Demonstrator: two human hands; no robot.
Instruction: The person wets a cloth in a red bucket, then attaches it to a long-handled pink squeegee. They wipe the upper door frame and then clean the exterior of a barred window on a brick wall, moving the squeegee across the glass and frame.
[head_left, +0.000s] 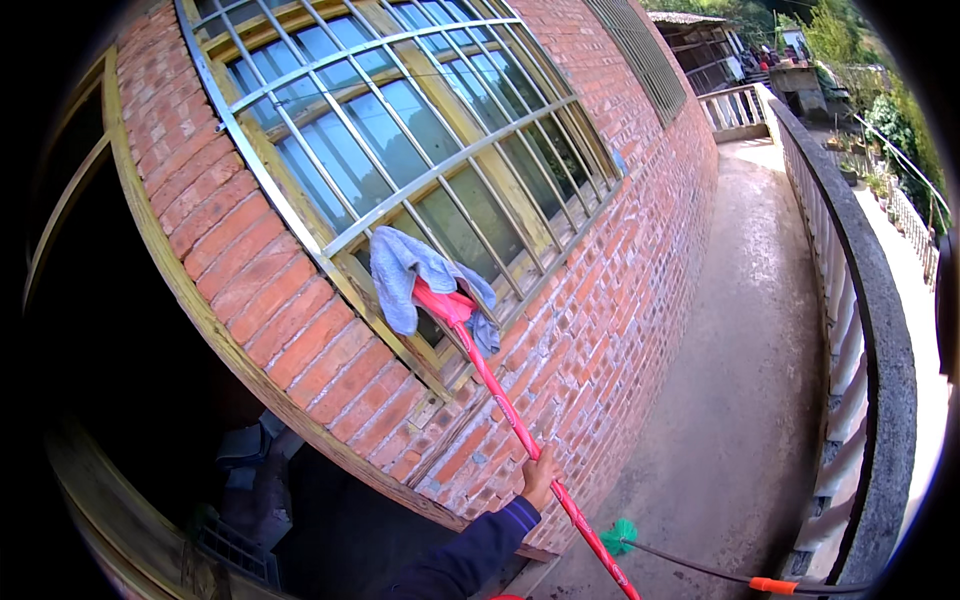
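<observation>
My left hand (543, 478), in a dark sleeve, is closed around the red pole (512, 416) about midway along the part that shows. A light-blue cloth (405, 262) is draped over the pink-red head (444, 302) at the pole's upper end. Cloth and head are against the metal window bars (465, 206), at the lower left corner of the wood-framed window (420, 195). The pole slants down to the right and leaves the picture at the bottom. My right hand is out of view.
A dark doorway (135, 300) with a wooden frame opens at left in the brick wall (300, 337). A green-bristled brush (619, 536) with a long handle lies across the concrete walkway (697, 360). A concrete balustrade (862, 247) borders the walkway at right.
</observation>
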